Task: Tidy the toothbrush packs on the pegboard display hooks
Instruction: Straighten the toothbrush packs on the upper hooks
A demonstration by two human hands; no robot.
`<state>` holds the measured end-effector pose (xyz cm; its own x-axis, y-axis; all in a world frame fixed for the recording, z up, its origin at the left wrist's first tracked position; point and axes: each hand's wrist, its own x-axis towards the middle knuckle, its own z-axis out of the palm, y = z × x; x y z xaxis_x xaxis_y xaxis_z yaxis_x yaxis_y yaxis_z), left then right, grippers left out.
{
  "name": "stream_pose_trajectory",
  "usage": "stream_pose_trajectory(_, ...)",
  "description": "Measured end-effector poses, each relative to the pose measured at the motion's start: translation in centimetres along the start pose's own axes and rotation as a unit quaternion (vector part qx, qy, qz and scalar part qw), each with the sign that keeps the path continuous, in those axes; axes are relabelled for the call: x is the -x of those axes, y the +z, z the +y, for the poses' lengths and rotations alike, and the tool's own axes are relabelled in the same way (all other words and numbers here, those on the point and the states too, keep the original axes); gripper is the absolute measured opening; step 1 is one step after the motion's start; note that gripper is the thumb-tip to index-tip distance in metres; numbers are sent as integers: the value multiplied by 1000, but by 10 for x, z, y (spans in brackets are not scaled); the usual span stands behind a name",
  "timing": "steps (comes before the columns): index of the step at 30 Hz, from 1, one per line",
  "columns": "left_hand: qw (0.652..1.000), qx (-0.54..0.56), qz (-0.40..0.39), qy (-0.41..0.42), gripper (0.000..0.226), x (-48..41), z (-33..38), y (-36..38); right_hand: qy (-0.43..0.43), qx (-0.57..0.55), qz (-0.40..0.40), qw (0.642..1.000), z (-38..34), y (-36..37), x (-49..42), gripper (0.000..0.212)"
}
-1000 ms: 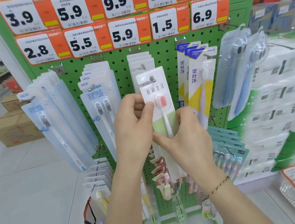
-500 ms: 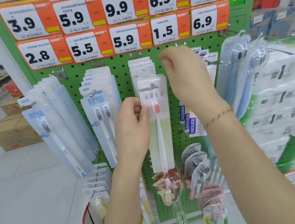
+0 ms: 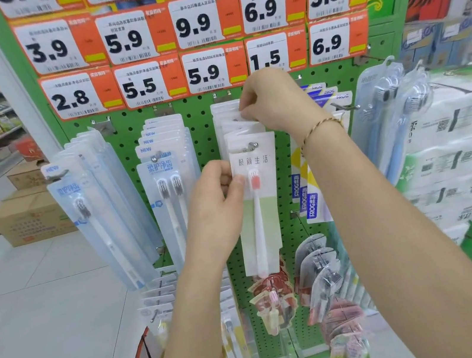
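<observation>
Green pegboard [image 3: 202,153] hooks carry toothbrush packs [image 3: 257,194]; both hands grip packs.

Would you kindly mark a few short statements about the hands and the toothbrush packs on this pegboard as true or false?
1. The left hand touches the front pack with the pink brush. True.
2. The right hand hangs at the bottom row. False: it is up at the white packs behind.
3. The front pack lies on the floor. False: it hangs from a hook.
4. The tag above that hook reads 5.9. True.
</observation>
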<state>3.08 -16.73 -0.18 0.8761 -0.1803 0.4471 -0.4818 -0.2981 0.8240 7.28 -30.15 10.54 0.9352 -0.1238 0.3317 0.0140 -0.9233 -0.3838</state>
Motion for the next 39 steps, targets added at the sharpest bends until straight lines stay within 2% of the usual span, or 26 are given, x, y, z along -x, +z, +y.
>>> stream_pose_trajectory(9, 1000, -10, 7, -3, 7, -1, -6, 1, 0, 0, 31, 1000, 1, 1, 9, 23)
stream_pose_trajectory(12, 1000, -15, 9, -5, 7, 0, -6, 1, 4, -8, 86, 996, 7, 3, 14, 22)
stream_pose_trajectory(16, 999, -31, 33, -4, 4, 2, -4, 4, 14, 8, 118, 993, 18, 12, 21, 19)
stream_pose_trajectory(18, 997, -50, 62, 0, 9, 5, -3, 7, 14, 22, 142, 990, 23, 14, 27, 23)
stream_pose_trajectory(20, 991, -82, 107, 21, 23, 10, -2, 11, 11, 37, 168, 985, 28, 17, 36, 21)
stream_pose_trajectory(23, 971, -139, 181, 65, 38, 22, 1, 23, 7, 49, 186, 981, 36, 18, 53, 18)
stream_pose_trajectory(25, 954, -165, 235, 88, 38, 31, 7, 33, 0, 54, 198, 979, 44, 18, 66, 16)
stream_pose_trajectory(28, 939, -146, 276, 144, 31, 44, 12, 48, -22, -23, 215, 976, 56, 15, 90, 11)
stream_pose_trajectory(30, 948, -97, 250, 172, 30, 55, 16, 62, -28, -76, 212, 974, 67, 9, 109, 10)
stream_pose_trajectory(32, 964, -53, 206, 161, 32, 67, 19, 76, -23, -126, 189, 974, 80, 3, 127, 10)
stream_pose_trajectory(35, 993, 28, 100, 62, 36, 84, 22, 96, -13, -210, 138, 968, 100, -1, 152, 12)
stream_pose_trajectory(37, 993, 120, 15, -14, 28, 93, 21, 106, -5, -251, 109, 962, 115, 3, 165, 12)
stream_pose_trajectory(39, 988, 145, -31, -51, 15, 103, 16, 115, 9, -286, 92, 954, 129, 10, 177, 14)
